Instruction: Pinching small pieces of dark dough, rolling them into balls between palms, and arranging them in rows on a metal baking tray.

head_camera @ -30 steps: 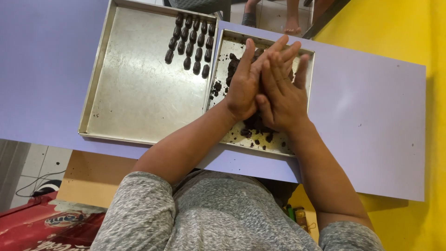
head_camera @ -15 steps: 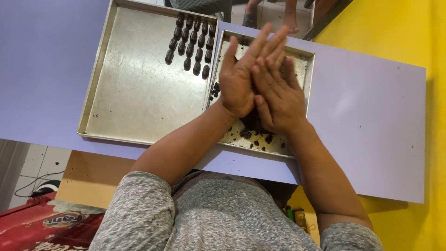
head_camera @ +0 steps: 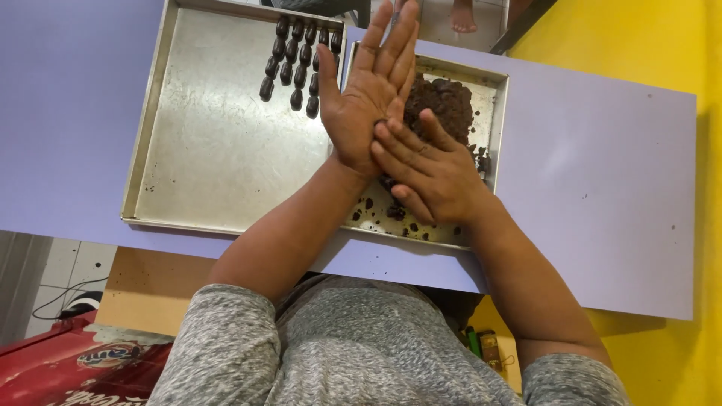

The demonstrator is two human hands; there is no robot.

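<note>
Your left hand [head_camera: 368, 98] lies flat and open at upper centre. Your right hand [head_camera: 429, 169] presses a dark lump [head_camera: 381, 124] against its palm, above the dough tray [head_camera: 500, 113].

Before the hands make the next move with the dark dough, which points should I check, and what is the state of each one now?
1. Piece between the palms: the left hand lies flat and open, and the right hand presses across its heel; the piece itself is almost hidden. Cannot tell.
2. Free space on the large metal tray: most of it is bare. Ok.
3. Shaped dark pieces: in tidy rows at the far corner. Ok.
4. Dough supply: a dark dough mound remains in the smaller tray. Ok.
5. Both trays fully on the lilac table: ok.
6. Crumbs scattered in the smaller tray: not ok.
</note>
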